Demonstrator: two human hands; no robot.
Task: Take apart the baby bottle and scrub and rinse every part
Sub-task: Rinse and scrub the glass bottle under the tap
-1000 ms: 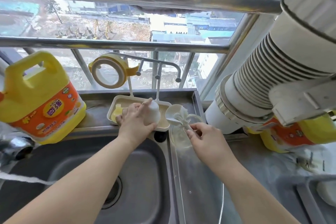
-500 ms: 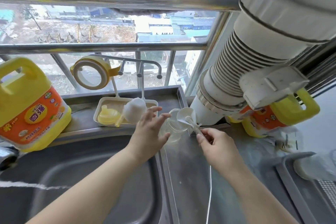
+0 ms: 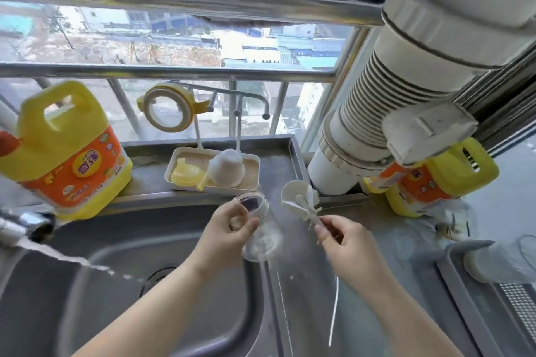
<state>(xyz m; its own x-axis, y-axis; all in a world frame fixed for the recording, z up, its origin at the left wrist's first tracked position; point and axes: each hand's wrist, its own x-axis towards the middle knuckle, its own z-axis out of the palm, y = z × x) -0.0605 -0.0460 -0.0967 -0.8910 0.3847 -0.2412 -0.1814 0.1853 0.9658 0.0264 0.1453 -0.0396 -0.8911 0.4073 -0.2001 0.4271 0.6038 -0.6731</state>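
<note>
Once merely reached-for, bottle [image 3: 258, 220] now in left hand [image 3: 229, 229].

A second ago the left hand [image 3: 229, 229] rested on the white sponge-headed bottle brush [image 3: 227, 166] in the cream plastic drying tray [image 3: 252, 166] at the frame's centre. It has let that brush go, crossed rightward and now grips the clear plastic baby bottle body [image 3: 258, 223], apparently lifted off the counter over the edge of the steel sink [image 3: 121, 255]. The right hand [image 3: 346, 240] still pinches the handle of the small white bristle brush [image 3: 300, 197], whose head now stands clear of the bottle mouth.
</note>
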